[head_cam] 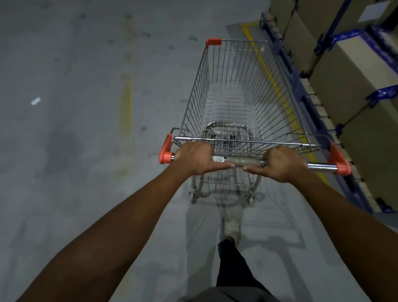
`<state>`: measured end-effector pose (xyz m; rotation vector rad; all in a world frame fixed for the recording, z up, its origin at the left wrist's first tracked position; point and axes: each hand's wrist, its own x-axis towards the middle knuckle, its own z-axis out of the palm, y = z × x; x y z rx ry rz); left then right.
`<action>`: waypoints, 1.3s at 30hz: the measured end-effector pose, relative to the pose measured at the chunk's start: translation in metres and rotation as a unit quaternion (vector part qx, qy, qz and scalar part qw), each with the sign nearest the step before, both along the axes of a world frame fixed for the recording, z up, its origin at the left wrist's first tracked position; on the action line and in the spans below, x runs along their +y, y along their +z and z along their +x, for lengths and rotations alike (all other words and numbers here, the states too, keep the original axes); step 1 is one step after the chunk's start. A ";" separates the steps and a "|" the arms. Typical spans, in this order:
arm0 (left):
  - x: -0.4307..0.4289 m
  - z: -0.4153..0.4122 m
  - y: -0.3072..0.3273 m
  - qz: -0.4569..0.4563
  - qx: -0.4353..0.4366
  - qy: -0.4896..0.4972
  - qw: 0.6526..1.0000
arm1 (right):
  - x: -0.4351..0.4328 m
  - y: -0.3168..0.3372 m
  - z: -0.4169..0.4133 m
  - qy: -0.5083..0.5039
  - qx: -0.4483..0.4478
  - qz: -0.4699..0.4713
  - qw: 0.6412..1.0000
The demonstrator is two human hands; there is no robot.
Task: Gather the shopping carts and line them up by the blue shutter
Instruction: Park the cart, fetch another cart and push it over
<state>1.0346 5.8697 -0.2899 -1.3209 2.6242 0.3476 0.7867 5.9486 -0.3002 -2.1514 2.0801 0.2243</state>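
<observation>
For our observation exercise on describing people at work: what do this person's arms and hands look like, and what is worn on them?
The left forearm and right forearm are bare, with no sleeves in view. The left hand and right hand have no gloves, and no watch, bracelet or rings show.

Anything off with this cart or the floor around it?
Minor only. The cart has an orange cap on its front left corner; the front right shows none. The handle is bare metal at its right end. A white scrap lies on the floor to the left.
</observation>
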 end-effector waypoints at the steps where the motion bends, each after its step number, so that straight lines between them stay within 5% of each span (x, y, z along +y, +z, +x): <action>1: -0.018 -0.010 -0.001 -0.002 0.002 0.003 1.000 | -0.019 -0.001 -0.011 0.003 0.000 -0.003 1.000; 20: -0.301 -0.107 0.006 -0.019 0.016 0.058 0.998 | -0.329 0.009 -0.112 0.054 -0.005 0.038 0.998; 39: -0.678 -0.125 0.008 -0.029 0.020 0.065 0.997 | -0.710 0.016 -0.130 0.058 0.001 0.013 0.998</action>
